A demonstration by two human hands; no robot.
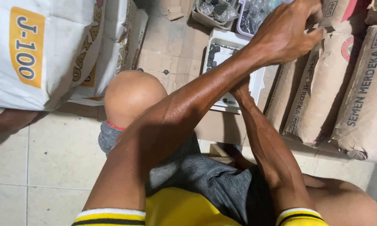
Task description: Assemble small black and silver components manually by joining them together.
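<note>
In the head view, the left hand (286,33) reaches across to the upper right of the frame, fingers curled on the top edge of a brown paper sack (318,88) that stands in a row of such sacks along the right side; whether it truly grips the sack cannot be told. The right hand (240,90) is hidden behind the left forearm at centre, so its hold cannot be told; it sits over a white tray (222,42) of small dark parts. Above, at the top edge, bins of clear plastic bags (222,10) stand. White sacks (42,50) fill the upper left, on the tiled floor (50,159).
</note>
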